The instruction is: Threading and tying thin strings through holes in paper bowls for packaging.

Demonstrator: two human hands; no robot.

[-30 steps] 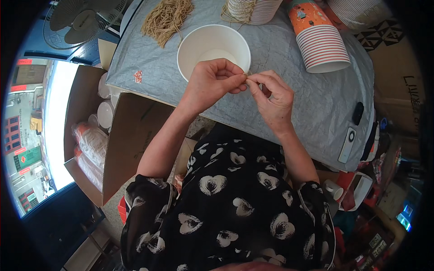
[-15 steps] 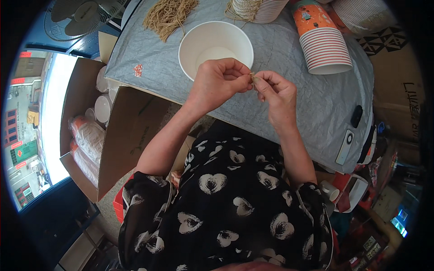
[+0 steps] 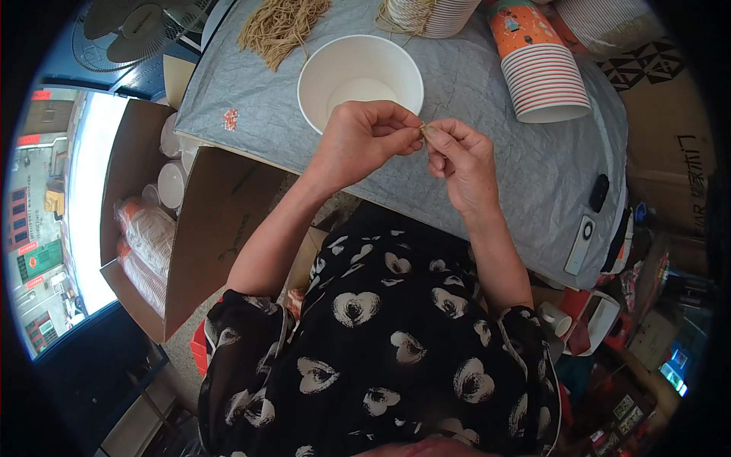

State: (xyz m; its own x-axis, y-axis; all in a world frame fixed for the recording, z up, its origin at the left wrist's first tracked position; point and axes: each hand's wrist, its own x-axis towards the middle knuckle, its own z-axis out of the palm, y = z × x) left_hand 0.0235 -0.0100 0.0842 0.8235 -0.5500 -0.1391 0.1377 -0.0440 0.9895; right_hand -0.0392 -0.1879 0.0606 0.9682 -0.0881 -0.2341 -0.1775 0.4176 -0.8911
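Observation:
My left hand [image 3: 364, 141] and my right hand [image 3: 462, 160] meet fingertip to fingertip over the near side of a white paper tub [image 3: 308, 84]. Both are closed in a pinch on a short bit of tan cord [image 3: 423, 129], mostly hidden by the fingers. The tub stands upright with its mouth up, and its visible inside holds nothing. Beyond it to the left lies a loose bundle of tan cords [image 3: 278, 34], one strand trailing toward the tub's rim. At the top, cord is wound around a stack of paper tubs [image 3: 438, 17].
A stack of orange-patterned tubs [image 3: 542, 80] lies tipped at the right on the grey-covered table [image 3: 525, 183]. A black object [image 3: 600, 193] and a white remote-like device [image 3: 580, 244] lie near the right edge. An open carton [image 3: 217, 217] with wrapped tubs stands at left, below a fan [image 3: 137, 30].
The table scene shifts slightly left in the picture. Both hands keep their pinch at almost the same spot, with the right fingers slightly repositioned.

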